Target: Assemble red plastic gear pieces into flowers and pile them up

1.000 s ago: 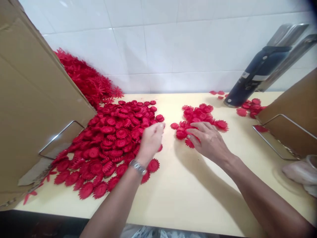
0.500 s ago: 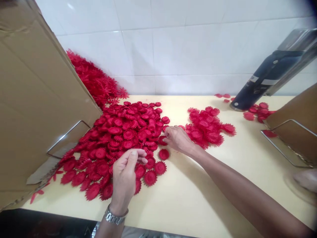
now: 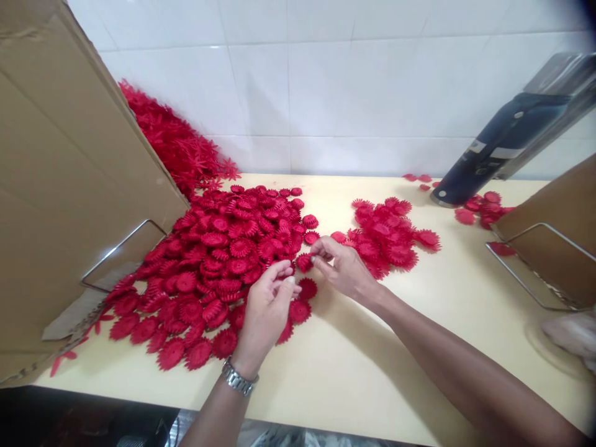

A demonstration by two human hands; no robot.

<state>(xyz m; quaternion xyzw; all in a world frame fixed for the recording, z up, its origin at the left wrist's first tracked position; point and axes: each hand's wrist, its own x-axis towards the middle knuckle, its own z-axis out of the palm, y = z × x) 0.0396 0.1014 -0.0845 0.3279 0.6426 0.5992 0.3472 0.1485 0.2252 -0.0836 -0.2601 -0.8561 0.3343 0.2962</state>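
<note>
Between the thumb and fingers of my right hand (image 3: 347, 270) is one red scalloped paper flower piece (image 3: 304, 262), pinched at its edge just above the table. My left hand (image 3: 266, 304), with a metal watch on the wrist, hovers over the right side of a large heap of similar red flower pieces (image 3: 218, 239). Its fingers are loosely bent, thumb apart, and nothing shows between them. Several pieces lie partly hidden beneath this hand. Beyond my right hand, a smaller pile of flatter red flower pieces (image 3: 384, 230) spreads over the table.
A cardboard panel (image 3: 84, 174) with a wire bookend (image 3: 123, 248) stands at left, before a mound of red star-shaped cutouts (image 3: 172, 143). To the right are a dark blue bottle (image 3: 498, 149), another cardboard piece (image 3: 554, 230) and a wire bookend (image 3: 516, 279). White tiles line the back.
My left hand has moved right and slightly up, towards my right hand. My right hand has turned a little, and the flower piece in its pinch now shows clearly.
</note>
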